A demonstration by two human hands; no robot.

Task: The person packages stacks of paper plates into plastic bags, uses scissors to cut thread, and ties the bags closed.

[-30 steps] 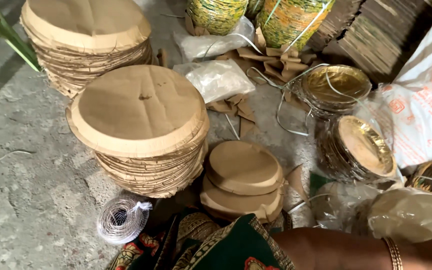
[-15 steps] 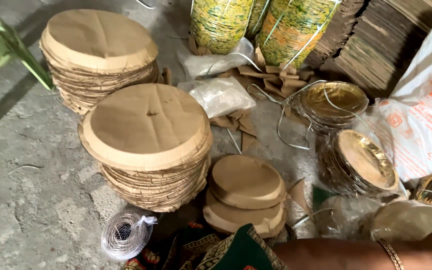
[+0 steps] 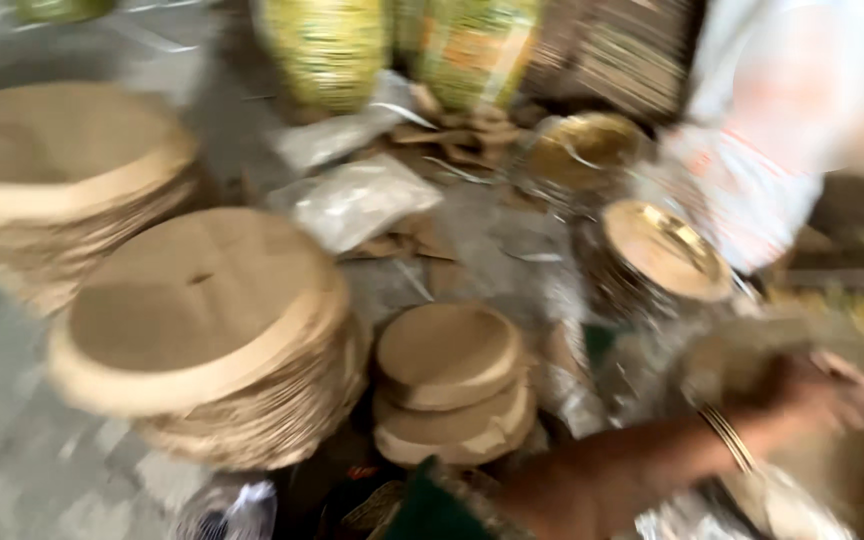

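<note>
The view is badly blurred. My right hand (image 3: 812, 395) reaches out to the right on a bare forearm with thin bangles at the wrist. It rests on or against a blurred brownish, plastic-wrapped pile (image 3: 752, 365) at the right edge; its grip is not readable. Just left of the arm stands a small stack of round brown paper discs (image 3: 447, 380). A stack of gold-lined paper plates (image 3: 667, 250) stands just beyond the hand. My left hand is out of the picture.
A large stack of brown discs (image 3: 192, 330) stands centre left, another (image 3: 62, 170) at the far left. Clear plastic bags (image 3: 357, 200), more gold plates (image 3: 587, 145), yellow-green sacks (image 3: 327, 45) and a white sack (image 3: 792, 130) crowd the back. The floor is grey concrete.
The view has swung right and blurred. My right forearm has lifted from the bottom edge and stretched towards the pile at the right.
</note>
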